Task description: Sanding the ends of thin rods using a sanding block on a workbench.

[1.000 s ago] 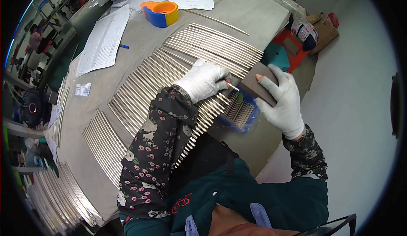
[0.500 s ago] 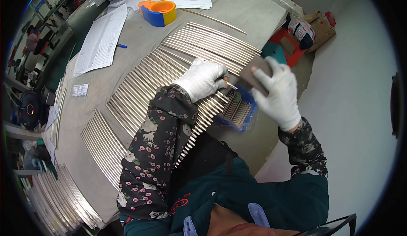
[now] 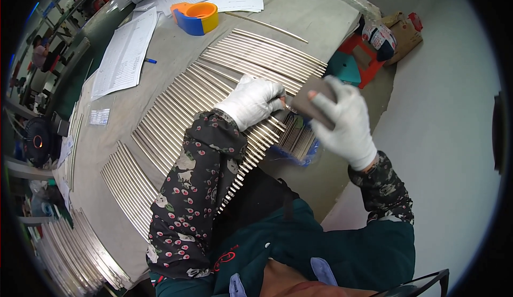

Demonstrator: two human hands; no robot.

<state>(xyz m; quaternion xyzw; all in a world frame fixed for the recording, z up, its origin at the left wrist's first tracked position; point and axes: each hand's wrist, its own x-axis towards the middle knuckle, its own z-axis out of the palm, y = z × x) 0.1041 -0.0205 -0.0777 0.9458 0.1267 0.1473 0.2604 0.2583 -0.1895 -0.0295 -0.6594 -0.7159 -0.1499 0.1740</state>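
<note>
Rows of thin metal rods (image 3: 173,110) lie side by side across the cloth-covered table, their near ends jutting past its edge. My left hand (image 3: 251,102), in a white glove with bare fingertips, is closed with thumb and fingers pinching one rod near its end. My right hand (image 3: 344,120), gloved the same way, grips a brown-grey sanding block (image 3: 312,100). The block is up against the tip of the pinched rod, or very near it; I cannot tell whether they touch. Another group of rods (image 3: 267,54) lies beyond my left hand.
Below the table edge sits a blue-lined bin (image 3: 307,162) with rods inside. An orange-and-blue tape dispenser (image 3: 195,19), paper sheets (image 3: 125,54) and a blue pen (image 3: 150,60) lie on the far side. A red stool (image 3: 368,71) stands right; more rods (image 3: 69,254) lie lower left.
My right hand has moved a little left and down with the sanding block, closer to the rod's end. My left hand keeps its pinch, almost unmoved.
</note>
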